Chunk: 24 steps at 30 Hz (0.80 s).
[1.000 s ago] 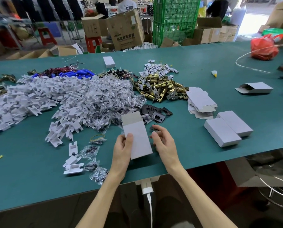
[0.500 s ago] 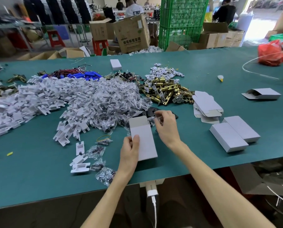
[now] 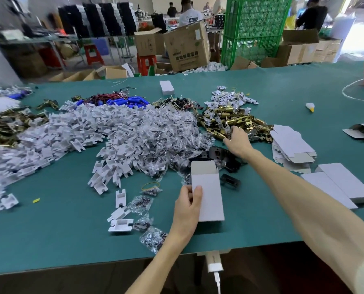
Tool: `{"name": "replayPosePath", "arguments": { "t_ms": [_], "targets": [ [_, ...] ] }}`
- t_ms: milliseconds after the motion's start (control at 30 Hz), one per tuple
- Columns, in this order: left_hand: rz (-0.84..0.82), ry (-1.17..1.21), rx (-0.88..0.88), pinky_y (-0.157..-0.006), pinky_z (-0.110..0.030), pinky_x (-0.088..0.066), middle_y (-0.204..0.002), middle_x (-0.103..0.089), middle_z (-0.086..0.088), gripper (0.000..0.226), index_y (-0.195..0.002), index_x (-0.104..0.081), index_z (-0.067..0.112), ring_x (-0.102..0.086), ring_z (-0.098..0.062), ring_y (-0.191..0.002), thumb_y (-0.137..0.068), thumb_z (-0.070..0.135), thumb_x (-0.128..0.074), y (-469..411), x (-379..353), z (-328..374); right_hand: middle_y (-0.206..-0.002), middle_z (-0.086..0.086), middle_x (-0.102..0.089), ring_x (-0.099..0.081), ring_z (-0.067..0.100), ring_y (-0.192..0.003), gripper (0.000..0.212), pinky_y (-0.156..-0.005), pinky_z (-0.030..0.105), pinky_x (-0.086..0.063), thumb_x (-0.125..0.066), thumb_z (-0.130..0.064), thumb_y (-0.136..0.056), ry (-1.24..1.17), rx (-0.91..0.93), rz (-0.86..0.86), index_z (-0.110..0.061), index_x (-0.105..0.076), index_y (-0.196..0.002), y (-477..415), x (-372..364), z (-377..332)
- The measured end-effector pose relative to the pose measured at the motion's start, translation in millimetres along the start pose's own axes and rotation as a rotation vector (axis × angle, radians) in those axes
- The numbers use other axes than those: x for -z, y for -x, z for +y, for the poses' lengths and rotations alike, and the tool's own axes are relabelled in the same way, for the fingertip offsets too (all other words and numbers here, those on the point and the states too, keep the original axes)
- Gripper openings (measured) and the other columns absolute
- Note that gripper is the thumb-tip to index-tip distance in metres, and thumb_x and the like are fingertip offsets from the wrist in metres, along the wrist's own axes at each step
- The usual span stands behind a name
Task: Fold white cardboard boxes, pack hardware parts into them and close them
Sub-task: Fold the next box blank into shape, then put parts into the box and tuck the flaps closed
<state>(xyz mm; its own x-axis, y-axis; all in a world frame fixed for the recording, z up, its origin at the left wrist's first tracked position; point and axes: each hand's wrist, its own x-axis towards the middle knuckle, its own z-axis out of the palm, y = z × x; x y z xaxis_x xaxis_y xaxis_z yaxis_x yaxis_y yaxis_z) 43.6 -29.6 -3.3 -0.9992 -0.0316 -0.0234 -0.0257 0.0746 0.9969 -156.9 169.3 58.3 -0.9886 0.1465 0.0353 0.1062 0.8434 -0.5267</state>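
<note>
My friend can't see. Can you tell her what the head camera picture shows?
The left hand holds an open white box on a green table, while the right hand reaches into a pile of brass parts.

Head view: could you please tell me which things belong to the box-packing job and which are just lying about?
Job: open white box in left hand; brass latch pile at right hand; black plates; screw bags; white plastic inserts; flat box blanks; closed white boxes.
Lying about: yellow rubber band; green crates; brown cartons; red stool.
</note>
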Motion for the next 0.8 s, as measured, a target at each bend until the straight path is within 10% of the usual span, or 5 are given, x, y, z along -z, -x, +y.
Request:
{"name": "replayPosePath", "arguments": {
  "t_ms": [533,667,800],
  "targets": [
    [-0.026,-0.080,-0.049,-0.054,-0.020,-0.040,-0.072,-0.061,0.020,0.050,-0.093,-0.051,0.018,-0.054,0.002,-0.062,-0.092,0.068,-0.048,-2.9,-1.4,-3.5,-0.126,0.022,-0.056,-0.054,0.040,-0.116,0.034,-0.087,0.047,-0.048,-0.052,-0.023,-0.101,0.157,-0.063,0.154,0.001,-0.047,-0.125,-20.9,-25.5,-18.9],
    [-0.033,-0.078,-0.041,-0.054,-0.018,-0.040,-0.072,-0.062,0.021,0.036,-0.091,-0.050,0.021,-0.055,0.002,-0.062,-0.102,0.055,-0.051,-2.6,-1.2,-4.5,-0.092,0.014,-0.059,-0.056,0.032,-0.081,0.025,-0.064,0.035,-0.045,-0.057,-0.027,-0.096,-0.168,-0.205,0.087,-0.003,-0.052,-0.100,-11.6,-17.1,-13.6],
    [-0.023,-0.063,-0.032,-0.056,-0.021,-0.042,-0.071,-0.060,0.022,0.039,-0.093,-0.053,0.019,-0.054,0.000,-0.063,-0.098,0.058,-0.051,-2.5,-1.4,-3.2,-0.102,0.018,-0.070,-0.067,0.023,-0.075,0.019,-0.062,0.026,-0.055,-0.067,-0.009,-0.090,-1.082,-0.417,-0.121,0.002,-0.061,-0.105,18.6,13.2,-12.5]
  ]
}}
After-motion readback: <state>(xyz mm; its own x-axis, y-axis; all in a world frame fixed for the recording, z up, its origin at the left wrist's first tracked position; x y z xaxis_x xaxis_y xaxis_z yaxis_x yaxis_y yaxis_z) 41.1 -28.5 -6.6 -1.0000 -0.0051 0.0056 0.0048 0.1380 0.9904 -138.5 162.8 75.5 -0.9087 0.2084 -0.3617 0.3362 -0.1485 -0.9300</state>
